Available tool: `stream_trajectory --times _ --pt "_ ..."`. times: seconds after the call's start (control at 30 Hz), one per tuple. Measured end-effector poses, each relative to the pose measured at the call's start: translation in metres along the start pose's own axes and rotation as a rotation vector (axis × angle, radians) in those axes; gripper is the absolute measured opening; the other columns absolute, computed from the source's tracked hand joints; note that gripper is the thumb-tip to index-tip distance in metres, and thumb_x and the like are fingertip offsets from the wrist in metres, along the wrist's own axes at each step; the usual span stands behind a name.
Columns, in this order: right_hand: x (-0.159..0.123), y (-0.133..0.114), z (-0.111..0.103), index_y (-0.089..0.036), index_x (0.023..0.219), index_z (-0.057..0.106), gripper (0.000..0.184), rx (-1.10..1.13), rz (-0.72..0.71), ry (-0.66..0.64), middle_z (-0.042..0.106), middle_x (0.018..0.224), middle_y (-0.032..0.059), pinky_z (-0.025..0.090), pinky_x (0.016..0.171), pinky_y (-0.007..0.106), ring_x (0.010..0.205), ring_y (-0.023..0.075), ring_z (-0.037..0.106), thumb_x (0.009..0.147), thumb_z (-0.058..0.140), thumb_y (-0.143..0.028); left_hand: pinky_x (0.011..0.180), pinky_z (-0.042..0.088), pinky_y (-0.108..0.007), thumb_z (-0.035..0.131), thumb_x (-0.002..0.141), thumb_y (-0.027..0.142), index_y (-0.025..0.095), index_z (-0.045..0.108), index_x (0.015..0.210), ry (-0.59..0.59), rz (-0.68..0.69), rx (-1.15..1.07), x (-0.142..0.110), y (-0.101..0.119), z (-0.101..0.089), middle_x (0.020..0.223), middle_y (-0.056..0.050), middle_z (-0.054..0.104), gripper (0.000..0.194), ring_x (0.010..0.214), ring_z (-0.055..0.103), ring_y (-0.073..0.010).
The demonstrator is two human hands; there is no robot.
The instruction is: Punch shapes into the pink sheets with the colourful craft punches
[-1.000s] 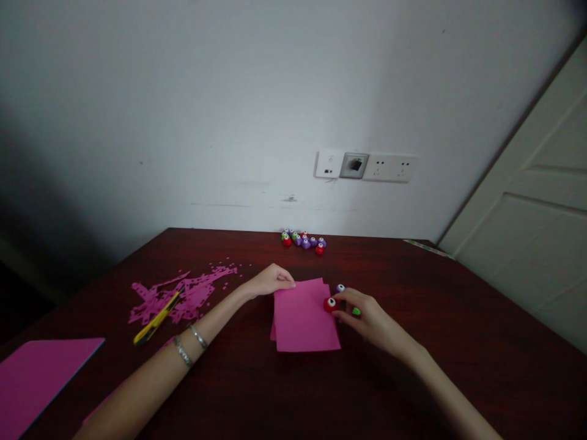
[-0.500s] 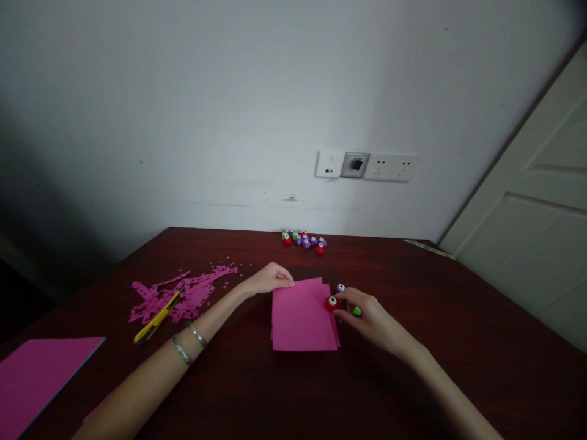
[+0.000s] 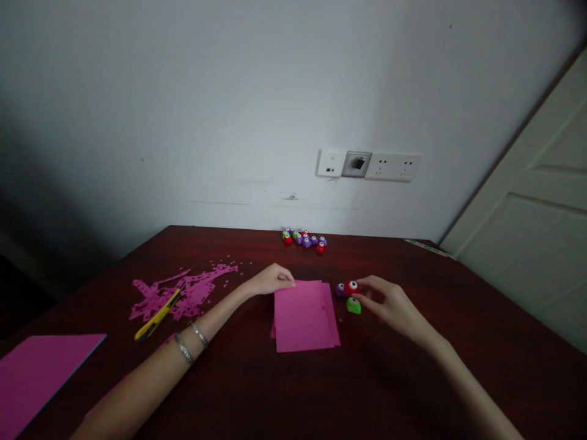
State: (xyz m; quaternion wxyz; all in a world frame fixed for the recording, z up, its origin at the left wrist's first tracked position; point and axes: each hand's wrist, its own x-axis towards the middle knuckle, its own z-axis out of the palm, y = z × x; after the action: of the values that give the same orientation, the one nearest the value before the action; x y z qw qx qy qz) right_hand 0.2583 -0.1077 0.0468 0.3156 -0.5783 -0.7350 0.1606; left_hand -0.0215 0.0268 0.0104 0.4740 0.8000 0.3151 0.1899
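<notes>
A small stack of pink paper sheets [image 3: 305,315] lies in the middle of the dark wooden table [image 3: 293,391]. My left hand [image 3: 270,280] rests curled on its far left corner, pressing it down. My right hand [image 3: 389,304] pinches a small red punch [image 3: 351,286] just right of the paper, off its edge. A purple punch [image 3: 340,289] and a green punch [image 3: 353,305] sit right beside it on the table.
A cluster of several small coloured punches [image 3: 303,238] sits at the table's far edge by the wall. Pink paper scraps [image 3: 183,292] and a yellow utility knife [image 3: 157,315] lie to the left. A large pink sheet [image 3: 39,373] is near the left corner. A door [image 3: 532,226] stands to the right.
My right hand has carried the red punch off the paper's right edge and over to the purple and green punches. The left hand has stayed on the paper's corner.
</notes>
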Motion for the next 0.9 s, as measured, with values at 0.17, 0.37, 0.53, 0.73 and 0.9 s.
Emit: stream_trajectory --times 0.17,0.37,0.53,0.73,0.9 --pt "-0.002 0.034 -0.015 -0.019 0.094 0.064 0.033 -0.010 0.162 0.026 0.065 0.086 0.0066 0.049 0.059 0.028 0.067 0.0167 0.058 0.076 0.056 -0.045 0.065 0.043 -0.023 0.056 0.076 0.032 0.013 0.068 0.079 0.079 0.055 0.134 -0.001 0.003 0.010 0.076 -0.005 0.068 0.023 0.070 0.059 -0.0142" --pt "-0.005 0.050 -0.014 -0.017 0.088 0.065 0.036 0.062 0.333 -0.141 0.063 0.078 0.0054 0.042 0.036 0.020 0.052 0.0115 0.052 0.072 0.058 -0.048 0.065 0.041 -0.023 0.054 0.078 0.027 0.015 0.068 0.077 0.170 0.113 0.297 -0.001 0.002 0.017 0.075 -0.003 0.066 0.018 0.069 0.056 -0.0129" --pt "-0.003 0.049 -0.005 -0.016 0.087 0.066 0.035 0.044 0.279 -0.169 0.064 0.078 0.0055 0.042 0.042 0.020 0.055 0.0117 0.053 0.074 0.056 -0.047 0.066 0.040 -0.024 0.056 0.077 0.025 0.015 0.068 0.075 0.214 0.132 0.393 0.000 -0.003 0.020 0.076 -0.003 0.060 0.016 0.068 0.053 -0.0125" --pt "-0.002 0.055 0.001 -0.016 0.090 0.067 0.035 0.032 0.252 -0.162 0.065 0.078 0.0056 0.042 0.044 0.022 0.054 0.0123 0.054 0.074 0.056 -0.045 0.076 0.041 -0.028 0.056 0.078 0.026 0.017 0.068 0.080 0.230 0.146 0.417 0.002 -0.007 0.025 0.082 -0.004 0.056 0.015 0.077 0.053 -0.0141" --pt "-0.002 0.059 0.004 -0.016 0.092 0.065 0.033 0.022 0.244 -0.134 0.064 0.082 0.0061 0.043 0.042 0.022 0.055 0.0126 0.054 0.074 0.056 -0.043 0.078 0.040 -0.030 0.056 0.079 0.028 0.017 0.067 0.083 0.230 0.150 0.435 0.003 -0.012 0.025 0.086 -0.005 0.054 0.016 0.082 0.051 -0.0157"
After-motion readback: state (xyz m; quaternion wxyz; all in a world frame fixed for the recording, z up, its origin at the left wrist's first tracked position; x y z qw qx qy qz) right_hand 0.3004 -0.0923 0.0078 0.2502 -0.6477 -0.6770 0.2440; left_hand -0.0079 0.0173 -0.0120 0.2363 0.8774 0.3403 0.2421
